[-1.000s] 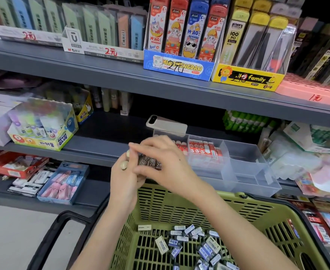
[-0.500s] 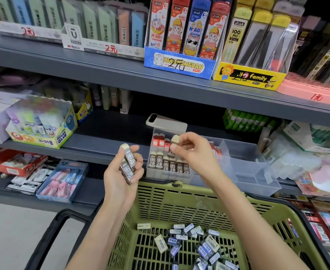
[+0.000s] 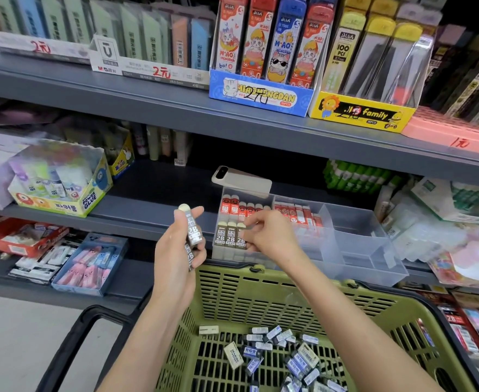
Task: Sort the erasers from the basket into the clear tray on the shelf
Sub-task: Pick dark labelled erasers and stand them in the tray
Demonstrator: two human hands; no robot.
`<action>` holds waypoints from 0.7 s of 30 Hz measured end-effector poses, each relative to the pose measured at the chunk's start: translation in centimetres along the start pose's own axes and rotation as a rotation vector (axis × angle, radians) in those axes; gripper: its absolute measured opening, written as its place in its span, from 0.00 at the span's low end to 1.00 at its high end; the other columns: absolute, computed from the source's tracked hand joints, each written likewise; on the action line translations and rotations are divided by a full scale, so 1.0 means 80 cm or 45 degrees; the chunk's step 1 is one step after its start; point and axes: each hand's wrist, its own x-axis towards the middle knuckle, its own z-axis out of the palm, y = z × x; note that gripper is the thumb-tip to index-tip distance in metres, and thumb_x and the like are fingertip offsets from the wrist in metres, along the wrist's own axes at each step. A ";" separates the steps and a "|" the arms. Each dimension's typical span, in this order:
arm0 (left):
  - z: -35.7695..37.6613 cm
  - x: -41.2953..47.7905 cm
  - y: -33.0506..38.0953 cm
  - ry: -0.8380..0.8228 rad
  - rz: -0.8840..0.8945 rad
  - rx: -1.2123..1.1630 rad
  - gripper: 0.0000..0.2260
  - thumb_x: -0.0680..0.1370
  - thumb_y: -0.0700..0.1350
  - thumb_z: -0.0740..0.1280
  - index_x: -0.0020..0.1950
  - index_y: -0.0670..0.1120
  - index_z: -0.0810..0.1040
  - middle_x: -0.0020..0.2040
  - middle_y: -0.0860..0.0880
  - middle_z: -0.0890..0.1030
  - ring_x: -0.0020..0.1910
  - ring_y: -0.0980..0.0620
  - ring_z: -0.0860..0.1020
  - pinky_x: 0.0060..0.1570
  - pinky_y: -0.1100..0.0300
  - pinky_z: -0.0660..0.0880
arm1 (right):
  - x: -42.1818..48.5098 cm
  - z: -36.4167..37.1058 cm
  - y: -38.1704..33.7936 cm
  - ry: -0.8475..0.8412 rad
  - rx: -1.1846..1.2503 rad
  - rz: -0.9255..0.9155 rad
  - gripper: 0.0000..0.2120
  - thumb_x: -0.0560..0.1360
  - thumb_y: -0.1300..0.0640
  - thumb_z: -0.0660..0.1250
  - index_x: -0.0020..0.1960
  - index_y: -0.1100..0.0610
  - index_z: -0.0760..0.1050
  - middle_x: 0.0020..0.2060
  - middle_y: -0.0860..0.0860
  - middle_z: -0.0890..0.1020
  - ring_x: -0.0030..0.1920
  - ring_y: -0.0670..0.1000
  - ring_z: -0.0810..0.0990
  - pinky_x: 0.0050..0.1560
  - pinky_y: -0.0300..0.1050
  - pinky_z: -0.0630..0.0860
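A green basket (image 3: pixel 260 290) sits low in front of me with several small erasers (image 3: pixel 283 349) loose on its bottom. On the middle shelf stands the clear tray (image 3: pixel 359 250), its left compartment lined with brown 2B erasers (image 3: pixel 227 236) and red ones (image 3: pixel 234 206) behind. My left hand (image 3: pixel 176 256) holds a stack of brown 2B erasers (image 3: pixel 193 232) upright, left of the tray. My right hand (image 3: pixel 269 236) reaches into the tray's front left compartment, fingers pinched on an eraser in the brown row; the eraser is mostly hidden by the fingers.
A white phone (image 3: pixel 241 179) lies on the tray's back edge. A glue box (image 3: pixel 60 188) stands at the left of the shelf, a blue box of pink erasers (image 3: pixel 91 264) on the shelf below. The upper shelf edge (image 3: pixel 232 123) overhangs the tray.
My hands came apart from in front of the tray. The right hand carried one eraser to the brown row and lowered it in; the left hand stayed raised with the rest of the stack.
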 end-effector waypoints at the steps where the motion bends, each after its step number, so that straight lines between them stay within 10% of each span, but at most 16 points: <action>1: 0.001 -0.001 0.000 0.002 0.013 0.032 0.21 0.74 0.60 0.62 0.55 0.45 0.81 0.29 0.51 0.69 0.28 0.56 0.62 0.22 0.66 0.58 | -0.001 0.001 0.000 0.005 -0.038 -0.016 0.09 0.73 0.63 0.70 0.54 0.60 0.77 0.33 0.52 0.80 0.28 0.46 0.79 0.36 0.37 0.79; 5: 0.003 -0.004 -0.002 -0.018 0.080 0.184 0.21 0.73 0.61 0.62 0.45 0.45 0.83 0.28 0.50 0.69 0.26 0.56 0.63 0.23 0.65 0.57 | -0.009 -0.004 -0.010 0.136 -0.297 -0.236 0.11 0.75 0.57 0.68 0.57 0.57 0.79 0.40 0.48 0.79 0.41 0.46 0.76 0.51 0.45 0.76; 9: 0.005 -0.008 -0.003 -0.116 0.093 0.274 0.22 0.72 0.62 0.62 0.42 0.44 0.82 0.26 0.50 0.69 0.22 0.57 0.63 0.21 0.67 0.59 | -0.031 -0.008 -0.039 -0.019 0.115 -0.433 0.10 0.77 0.51 0.64 0.53 0.52 0.81 0.33 0.36 0.80 0.38 0.35 0.76 0.41 0.31 0.71; 13: 0.007 -0.010 -0.006 -0.221 0.047 0.327 0.23 0.70 0.63 0.63 0.43 0.43 0.81 0.27 0.49 0.67 0.22 0.57 0.63 0.21 0.68 0.61 | -0.041 -0.003 -0.051 -0.174 0.174 -0.436 0.06 0.76 0.54 0.67 0.48 0.54 0.82 0.42 0.50 0.84 0.39 0.43 0.78 0.45 0.44 0.78; 16: 0.007 -0.010 -0.005 -0.232 0.073 0.346 0.22 0.71 0.63 0.62 0.43 0.44 0.81 0.28 0.50 0.70 0.24 0.57 0.65 0.22 0.68 0.60 | -0.034 -0.017 -0.047 -0.217 0.524 -0.313 0.05 0.75 0.61 0.67 0.44 0.56 0.82 0.38 0.50 0.83 0.35 0.43 0.78 0.32 0.35 0.75; 21: -0.002 0.000 0.002 -0.068 0.001 -0.100 0.15 0.76 0.52 0.62 0.50 0.40 0.78 0.31 0.49 0.71 0.29 0.55 0.67 0.27 0.64 0.63 | -0.004 -0.057 -0.014 0.070 0.531 -0.118 0.06 0.74 0.66 0.67 0.49 0.68 0.80 0.32 0.54 0.81 0.27 0.45 0.78 0.34 0.37 0.79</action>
